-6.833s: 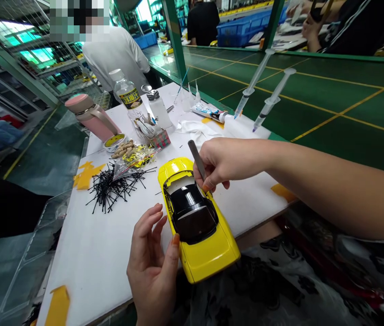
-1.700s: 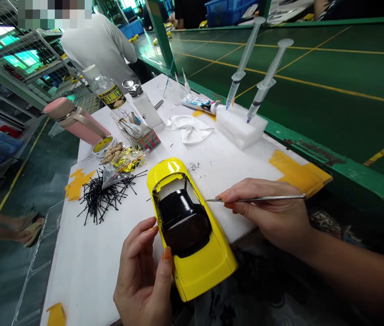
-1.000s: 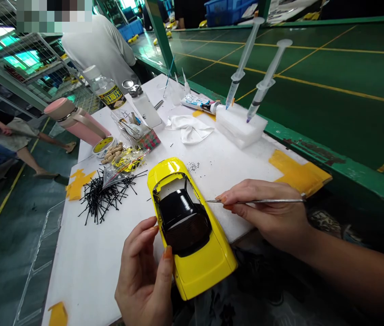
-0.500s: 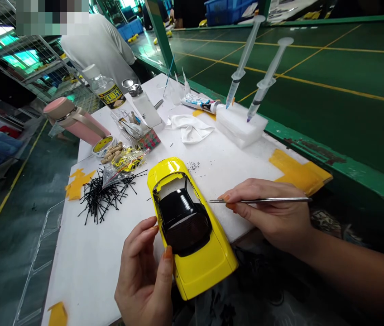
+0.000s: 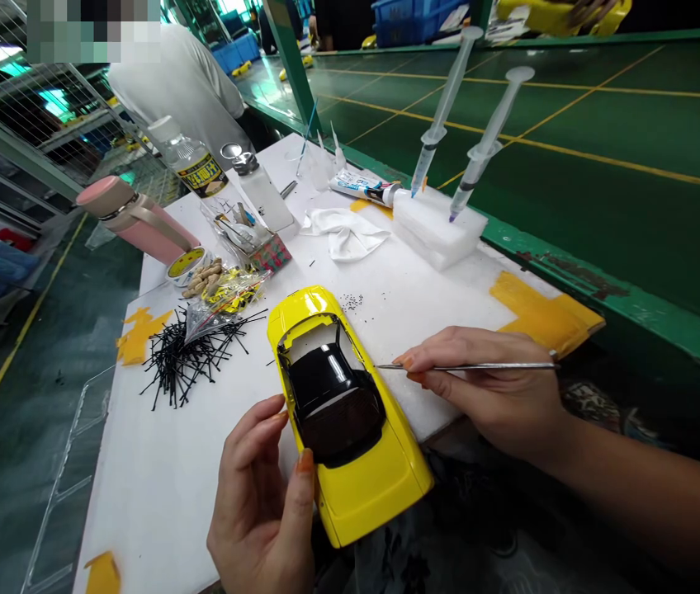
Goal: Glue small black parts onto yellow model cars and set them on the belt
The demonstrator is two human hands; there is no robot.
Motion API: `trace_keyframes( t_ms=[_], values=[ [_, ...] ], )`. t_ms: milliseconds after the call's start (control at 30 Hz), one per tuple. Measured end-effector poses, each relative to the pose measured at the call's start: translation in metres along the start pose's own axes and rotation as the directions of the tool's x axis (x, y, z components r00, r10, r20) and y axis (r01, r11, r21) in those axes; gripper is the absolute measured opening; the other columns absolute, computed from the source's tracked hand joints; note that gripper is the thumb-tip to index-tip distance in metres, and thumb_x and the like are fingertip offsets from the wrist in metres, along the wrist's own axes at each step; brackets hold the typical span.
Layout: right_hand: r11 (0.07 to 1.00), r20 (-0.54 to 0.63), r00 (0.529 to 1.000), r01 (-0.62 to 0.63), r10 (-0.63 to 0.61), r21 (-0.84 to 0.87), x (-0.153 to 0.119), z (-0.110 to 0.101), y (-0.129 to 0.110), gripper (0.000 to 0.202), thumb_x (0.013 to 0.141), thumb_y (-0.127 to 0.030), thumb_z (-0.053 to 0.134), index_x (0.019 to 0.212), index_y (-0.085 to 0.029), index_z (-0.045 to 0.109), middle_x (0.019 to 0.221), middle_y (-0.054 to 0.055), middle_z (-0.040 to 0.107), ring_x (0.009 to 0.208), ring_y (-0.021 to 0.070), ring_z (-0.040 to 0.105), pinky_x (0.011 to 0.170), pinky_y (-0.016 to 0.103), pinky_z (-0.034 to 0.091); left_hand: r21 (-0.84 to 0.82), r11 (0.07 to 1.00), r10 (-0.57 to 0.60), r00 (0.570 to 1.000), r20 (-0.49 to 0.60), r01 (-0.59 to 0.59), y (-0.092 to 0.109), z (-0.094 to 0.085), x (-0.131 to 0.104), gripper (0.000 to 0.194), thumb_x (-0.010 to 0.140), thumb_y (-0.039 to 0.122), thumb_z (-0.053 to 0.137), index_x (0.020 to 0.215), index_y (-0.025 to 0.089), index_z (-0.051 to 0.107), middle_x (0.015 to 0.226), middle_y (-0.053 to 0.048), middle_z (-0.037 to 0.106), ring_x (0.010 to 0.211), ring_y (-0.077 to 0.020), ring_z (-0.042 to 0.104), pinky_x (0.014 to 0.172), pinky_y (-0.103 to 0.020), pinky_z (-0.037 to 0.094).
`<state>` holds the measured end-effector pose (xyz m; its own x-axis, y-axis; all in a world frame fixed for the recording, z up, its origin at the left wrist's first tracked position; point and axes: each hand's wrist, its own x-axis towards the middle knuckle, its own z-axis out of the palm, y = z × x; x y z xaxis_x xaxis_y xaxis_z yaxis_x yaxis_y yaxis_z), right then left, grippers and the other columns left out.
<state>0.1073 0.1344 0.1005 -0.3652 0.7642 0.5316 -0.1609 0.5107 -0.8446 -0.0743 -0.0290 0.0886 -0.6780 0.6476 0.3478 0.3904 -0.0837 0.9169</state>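
A yellow model car body [image 5: 375, 487] with a black roof and dark window rests at the front edge of the white board, tilted toward me. My left hand [image 5: 267, 487] grips its left side, thumb on the yellow rim and fingers along the flank. Between thumb and fingers, my right hand [image 5: 492, 392] pinches a thin metal tool [image 5: 486, 365], like tweezers or a pick. The tool's tip points left at the car's right window edge; whether it touches I cannot tell. Tiny black specks [image 5: 356, 303] lie just beyond the car.
Left of the car are a pile of thin black sprue-like sticks [image 5: 180, 363], a bag of yellow parts [image 5: 232, 293] and a pink flask [image 5: 152, 223]. Two syringes [image 5: 480, 157] stand in a white foam block [image 5: 440, 227]. A person in white [image 5: 177, 91] sits beyond.
My right hand and the metal tool have shifted very slightly left. The car and my left hand look the same. A hand with a yellow part has appeared at the top right.
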Motion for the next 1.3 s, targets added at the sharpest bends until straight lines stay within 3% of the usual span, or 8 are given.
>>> trace_keyframes(
  t_ms=[400, 633, 867, 1100, 1300],
  values=[
    [0.997, -0.010, 0.999, 0.050, -0.051, -0.060, -0.0012, 0.0008, 0.0010, 0.022, 0.087, 0.000, 0.078, 0.093, -0.019, 0.085, 0.089, 0.004, 0.085, 0.078, 0.0155, 0.081, 0.073, 0.021, 0.065, 0.007, 1.000, 0.023, 1.000, 0.011, -0.023, -0.0011, -0.0009, 0.0000, 0.033, 0.095, 0.021, 0.079, 0.126, 0.030, 0.076, 0.147, -0.006, 0.067, 0.137, -0.0219, 0.064, 0.115, -0.028, 0.055],
    [0.993, -0.072, 0.994, 0.080, -0.087, -0.083, -0.0034, 0.0002, 0.0012, 0.023, 0.085, 0.003, 0.078, 0.092, -0.017, 0.085, 0.088, 0.005, 0.084, 0.078, 0.0134, 0.079, 0.074, 0.018, 0.063, 0.001, 1.000, 0.031, 0.999, 0.014, -0.031, -0.0016, -0.0009, -0.0004, 0.033, 0.095, 0.020, 0.078, 0.127, 0.029, 0.076, 0.146, -0.005, 0.068, 0.136, -0.0210, 0.065, 0.115, -0.027, 0.055],
    [0.993, -0.169, 0.979, 0.105, -0.113, -0.051, -0.0073, -0.0023, 0.0036, 0.025, 0.089, 0.001, 0.077, 0.097, -0.022, 0.084, 0.094, 0.002, 0.084, 0.083, 0.0141, 0.080, 0.077, 0.022, 0.064, 0.005, 0.999, 0.043, 0.999, 0.018, -0.043, -0.0011, -0.0006, 0.0008, 0.032, 0.096, 0.020, 0.077, 0.126, 0.029, 0.076, 0.145, -0.005, 0.068, 0.136, -0.0195, 0.065, 0.115, -0.026, 0.054],
    [0.982, 0.002, 0.987, 0.162, -0.162, -0.094, -0.0032, -0.0010, 0.0010, 0.019, 0.089, 0.001, 0.076, 0.095, -0.016, 0.083, 0.090, 0.007, 0.084, 0.081, 0.0154, 0.081, 0.076, 0.020, 0.064, 0.009, 0.999, 0.032, 0.999, 0.016, -0.032, -0.0024, -0.0010, 0.0003, 0.033, 0.095, 0.022, 0.079, 0.127, 0.029, 0.076, 0.147, -0.006, 0.067, 0.137, -0.0220, 0.064, 0.115, -0.029, 0.055],
    [0.982, 0.018, 0.987, 0.160, -0.159, -0.101, -0.0026, -0.0009, 0.0013, 0.017, 0.090, 0.001, 0.076, 0.094, -0.015, 0.082, 0.090, 0.008, 0.084, 0.081, 0.0149, 0.081, 0.076, 0.019, 0.064, 0.013, 1.000, 0.025, 1.000, 0.003, -0.025, -0.0011, 0.0000, -0.0005, 0.032, 0.094, 0.023, 0.079, 0.126, 0.029, 0.076, 0.146, -0.007, 0.067, 0.136, -0.0235, 0.065, 0.114, -0.031, 0.056]
  ],
)
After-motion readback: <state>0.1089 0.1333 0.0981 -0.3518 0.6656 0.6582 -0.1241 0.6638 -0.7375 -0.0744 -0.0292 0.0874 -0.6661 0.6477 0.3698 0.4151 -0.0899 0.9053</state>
